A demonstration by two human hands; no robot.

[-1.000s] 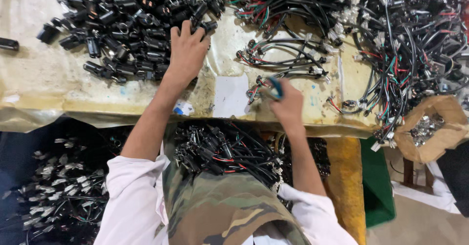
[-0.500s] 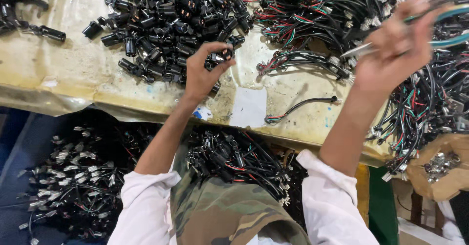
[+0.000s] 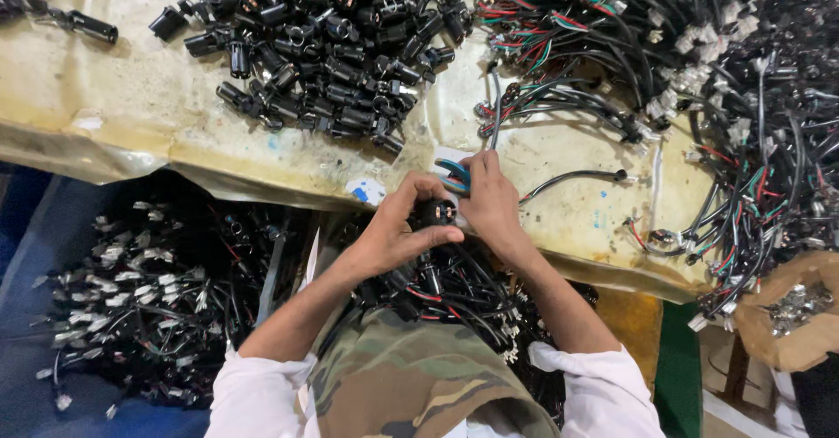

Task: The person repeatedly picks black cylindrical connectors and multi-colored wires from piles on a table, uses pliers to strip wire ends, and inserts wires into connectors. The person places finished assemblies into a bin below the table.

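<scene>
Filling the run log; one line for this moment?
left hand: grips black connector | right hand: holds blue-handled tool | both together at bench edge

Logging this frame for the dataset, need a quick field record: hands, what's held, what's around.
left hand: grips black cylindrical connector
right hand: holds blue-handled tool, touching the connector
bench: yellowed covering, stained
upper centre: pile of black connectors
upper right: wire harnesses, red, green and black
lower right: brown bag of metal parts
</scene>
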